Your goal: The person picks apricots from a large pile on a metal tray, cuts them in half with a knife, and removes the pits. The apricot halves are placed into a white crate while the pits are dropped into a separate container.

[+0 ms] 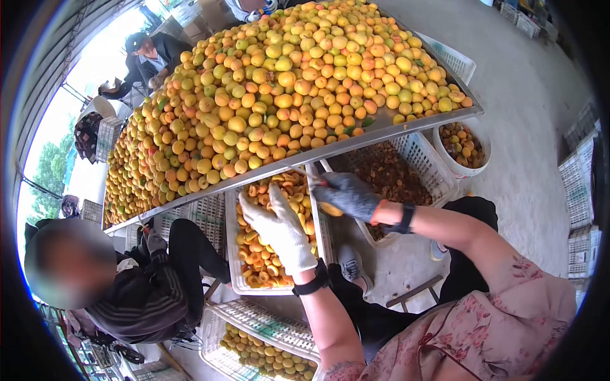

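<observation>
My left hand [276, 230], in a white knitted glove, is over a white crate [230, 254] of halved apricots [259, 261]. Its fingers are stretched out and apart, with no fruit showing in them. To its right, my right hand [348, 195] wears a grey glove, with the fingers curled closed just below the metal table edge. I cannot tell what the right hand grips. A piece of apricot [329, 209] shows right under that hand. Whole apricots [286, 82] lie heaped on the sloping metal table [406, 125] ahead of both hands.
Another crate [438, 181] holds brown pits [389, 166], beside a white bucket [484, 155] of fruit. A person [146, 273] sits close on my left; another [159, 57] is across the table. A crate [213, 346] of apricots stands low beside my left arm. Crates [577, 184] line the right side.
</observation>
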Available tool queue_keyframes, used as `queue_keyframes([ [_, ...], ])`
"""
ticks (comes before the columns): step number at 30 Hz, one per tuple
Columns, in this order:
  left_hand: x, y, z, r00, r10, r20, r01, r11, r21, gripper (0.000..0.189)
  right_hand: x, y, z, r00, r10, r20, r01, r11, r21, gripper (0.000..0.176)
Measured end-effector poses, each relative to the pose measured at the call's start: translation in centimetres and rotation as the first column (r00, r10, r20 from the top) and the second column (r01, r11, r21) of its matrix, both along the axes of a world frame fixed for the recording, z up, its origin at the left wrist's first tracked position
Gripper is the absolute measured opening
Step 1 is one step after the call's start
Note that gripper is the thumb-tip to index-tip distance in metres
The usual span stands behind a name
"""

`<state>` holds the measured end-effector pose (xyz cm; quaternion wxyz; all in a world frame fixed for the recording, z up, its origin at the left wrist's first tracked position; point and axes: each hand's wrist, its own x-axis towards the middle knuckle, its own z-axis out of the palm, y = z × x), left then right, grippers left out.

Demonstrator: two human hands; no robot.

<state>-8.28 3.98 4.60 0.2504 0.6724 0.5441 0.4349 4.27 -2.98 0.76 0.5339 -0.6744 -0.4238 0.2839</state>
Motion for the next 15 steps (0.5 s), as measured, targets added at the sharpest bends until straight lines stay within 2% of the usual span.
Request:
queue_keyframes([
  [1, -0.2, 0.0, -0.1, 0.998, 0.002, 0.061, -0.005, 0.998, 0.055, 0.071, -0.9, 2.4, -1.7, 1.0, -0.01, 0.01, 0.009, 0.995, 0.094, 0.034],
  [3, -0.3, -0.3, 0.4, 0.992, 0.009, 0.126, -0.017, 0.998, 0.062, 0.065, -1.5, 4.9, -0.4, 0.984, 0.033, 0.175, -0.027, 0.999, -0.036, 0.033],
  [4, -0.2, -0.5, 0.4, 0.978, -0.021, 0.21, 0.015, 0.999, 0.028, 0.064, -1.3, 5.6, -0.3, 0.983, 0.03, 0.179, -0.025, 0.999, -0.031, 0.033],
  [6, -0.1, -0.7, -0.4, 0.928, -0.072, 0.365, 0.095, 0.995, -0.044, 0.062, -0.5, 7.3, 0.0, 0.972, -0.051, 0.23, 0.013, 0.987, 0.161, 0.03],
  [7, 0.4, -2.0, 1.8, 0.887, -0.096, 0.452, 0.186, 0.97, -0.158, 0.06, 0.4, 7.8, 0.5, 0.97, -0.046, 0.237, 0.011, 0.989, 0.147, 0.029],
  [9, 1.1, -1.8, 0.2, 0.823, -0.14, 0.55, 0.273, 0.947, -0.167, 0.058, 3.5, 10.1, -0.6, 0.909, -0.125, 0.398, 0.035, 0.974, 0.225, 0.028],
  [11, 1.7, -2.3, 0.4, 0.826, -0.15, 0.543, 0.303, 0.931, -0.203, 0.056, 6.8, 11.4, 0.9, 0.86, -0.099, 0.501, 0.048, 0.992, 0.114, 0.026],
  [15, 2.1, -1.8, -0.1, 0.867, -0.238, 0.438, 0.345, 0.921, -0.182, 0.051, 12.6, 16.2, 1.7, 0.672, -0.163, 0.723, 0.202, 0.979, 0.033, 0.023],
])
